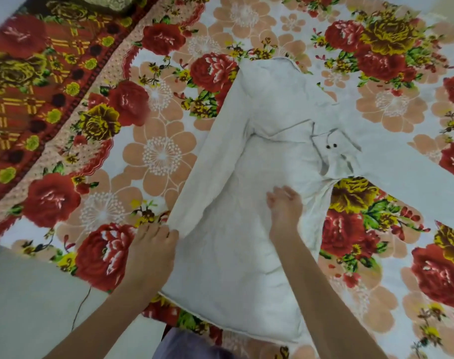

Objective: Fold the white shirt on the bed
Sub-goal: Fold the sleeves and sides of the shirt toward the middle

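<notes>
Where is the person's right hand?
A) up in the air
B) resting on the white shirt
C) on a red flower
B: the right hand rests on the middle of the white shirt, while the left hand grips its folded edge.

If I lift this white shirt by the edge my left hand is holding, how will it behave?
Probably floppy: the white shirt creases and folds over itself, so it would likely drape from the left hand. It looks thin, so likely light. The long sleeve spread to the right would probably trail.
</notes>
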